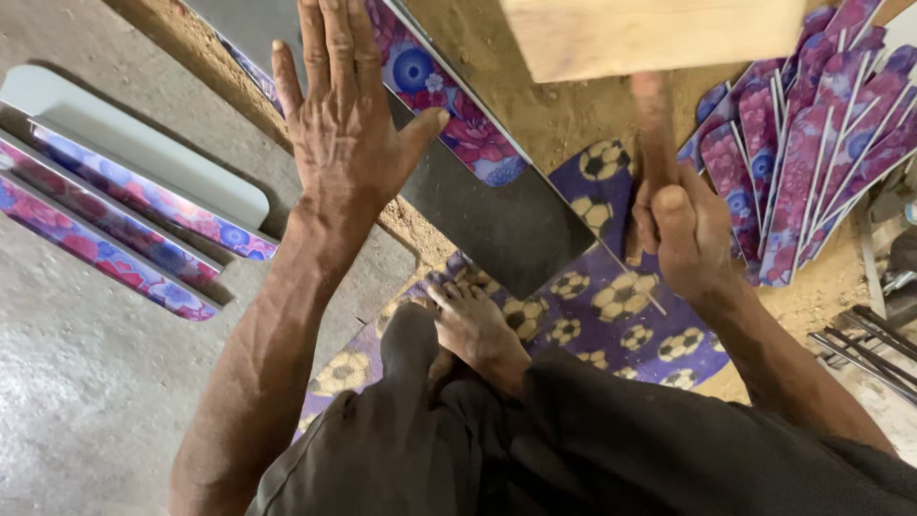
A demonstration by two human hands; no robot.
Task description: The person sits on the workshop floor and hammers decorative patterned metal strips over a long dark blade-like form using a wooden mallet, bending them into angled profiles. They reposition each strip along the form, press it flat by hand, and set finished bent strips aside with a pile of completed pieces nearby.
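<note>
Both hands busy: our left hand [344,124], fingers spread, pins the stiff, slick sheet [497,225], while our right hand [683,234] clamps the heavy mallet [650,38] low on its handle.

Wooden mallet [659,38]: head cut off at top edge, handle motion-blurred; I couldn't read right hand [686,234] grip fully.
</note>
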